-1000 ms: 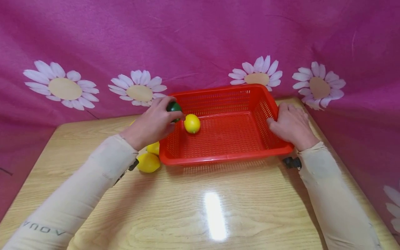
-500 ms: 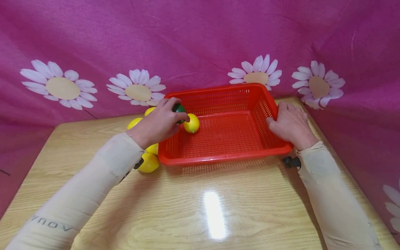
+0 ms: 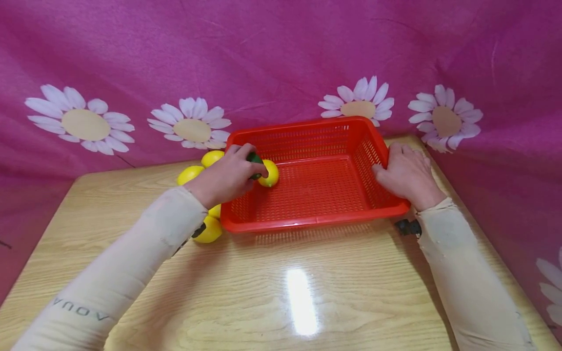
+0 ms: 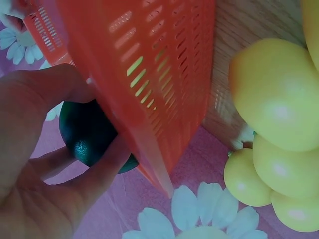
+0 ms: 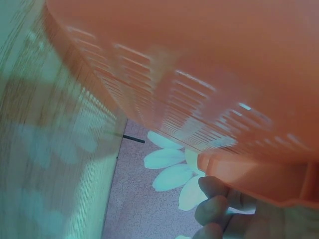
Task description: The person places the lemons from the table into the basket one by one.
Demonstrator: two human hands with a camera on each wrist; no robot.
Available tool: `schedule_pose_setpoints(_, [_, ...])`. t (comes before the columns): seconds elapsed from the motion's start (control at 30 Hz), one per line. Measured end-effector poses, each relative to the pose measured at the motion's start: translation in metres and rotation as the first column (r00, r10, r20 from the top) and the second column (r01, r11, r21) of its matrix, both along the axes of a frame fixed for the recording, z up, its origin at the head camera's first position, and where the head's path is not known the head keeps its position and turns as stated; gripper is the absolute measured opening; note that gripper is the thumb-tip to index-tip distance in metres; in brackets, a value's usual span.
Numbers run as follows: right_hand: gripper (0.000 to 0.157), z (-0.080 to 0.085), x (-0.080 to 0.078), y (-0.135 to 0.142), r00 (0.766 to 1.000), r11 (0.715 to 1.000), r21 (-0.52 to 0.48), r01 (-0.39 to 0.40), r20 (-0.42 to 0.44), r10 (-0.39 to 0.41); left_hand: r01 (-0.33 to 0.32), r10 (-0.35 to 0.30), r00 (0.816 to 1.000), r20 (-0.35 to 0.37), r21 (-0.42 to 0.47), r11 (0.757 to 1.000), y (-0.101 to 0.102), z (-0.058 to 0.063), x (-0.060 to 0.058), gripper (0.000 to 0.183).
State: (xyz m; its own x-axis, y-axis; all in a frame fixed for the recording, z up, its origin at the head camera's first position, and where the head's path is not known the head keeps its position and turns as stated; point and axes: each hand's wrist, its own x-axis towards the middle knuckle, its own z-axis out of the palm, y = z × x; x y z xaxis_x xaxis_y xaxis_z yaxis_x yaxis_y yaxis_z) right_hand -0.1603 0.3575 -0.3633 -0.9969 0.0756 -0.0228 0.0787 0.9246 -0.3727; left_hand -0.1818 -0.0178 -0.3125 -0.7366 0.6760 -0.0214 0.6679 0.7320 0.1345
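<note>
My left hand [image 3: 228,175] holds a dark green lime [image 3: 254,160] over the left end of a red plastic basket [image 3: 311,221]. In the left wrist view, thumb and fingers are curled round the lime [image 4: 84,130], close beside the basket's rim. A yellow lemon [image 3: 270,174] lies inside the basket, just right of the lime and partly behind my fingertips. My right hand [image 3: 408,175] grips the basket's right rim. The right wrist view shows its curled fingers [image 5: 212,211] under that rim.
Several lemons [image 3: 208,230] lie on the wooden table [image 3: 246,292] along the basket's left side, some partly hidden by my left arm. A pink cloth [image 3: 272,58] with white flowers hangs behind the table and at its sides.
My left hand has moved right and slightly down with the lime, from the basket's left rim to inside it. More lemons show behind the arm. My right hand keeps its grip.
</note>
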Motion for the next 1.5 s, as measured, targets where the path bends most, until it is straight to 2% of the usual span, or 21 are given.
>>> schedule_pose_setpoints(0.3, [0.054, 0.001, 0.001, 0.0, 1.0, 1.0, -0.008, -0.002, 0.01, 0.002, 0.006, -0.006, 1.0, 0.021, -0.02, 1.0, 0.006, 0.0, -0.002, 0.029])
schedule_pose_setpoints(0.7, [0.055, -0.002, 0.001, 0.001, 1.0, 1.0, -0.017, -0.003, 0.019, 0.003, 0.006, 0.004, 0.993, 0.117, -0.087, 0.996, 0.016, -0.004, -0.004, 0.032])
schedule_pose_setpoints(1.0, [0.053, 0.0, 0.0, 0.001, 1.0, 1.0, -0.003, -0.003, 0.006, 0.003, 0.047, -0.037, 0.995, 0.098, -0.104, 0.993, 0.024, -0.004, -0.009, 0.024])
schedule_pose_setpoints(1.2, [0.052, 0.0, 0.0, 0.0, 1.0, 1.0, -0.011, -0.002, 0.007, 0.002, 0.043, -0.027, 0.993, 0.118, -0.137, 0.99, 0.026, -0.003, -0.011, 0.026])
schedule_pose_setpoints(1.37, [0.052, 0.0, 0.0, 0.001, 1.0, 1.0, -0.01, -0.001, 0.006, 0.001, 0.052, -0.035, 0.994, 0.102, -0.17, 0.984, 0.029, 0.002, -0.014, 0.029])
schedule_pose_setpoints(1.5, [0.052, -0.001, 0.0, 0.001, 1.0, 1.0, -0.015, -0.001, 0.008, 0.001, 0.052, -0.03, 0.992, 0.124, -0.178, 0.983, 0.033, 0.005, -0.016, 0.034])
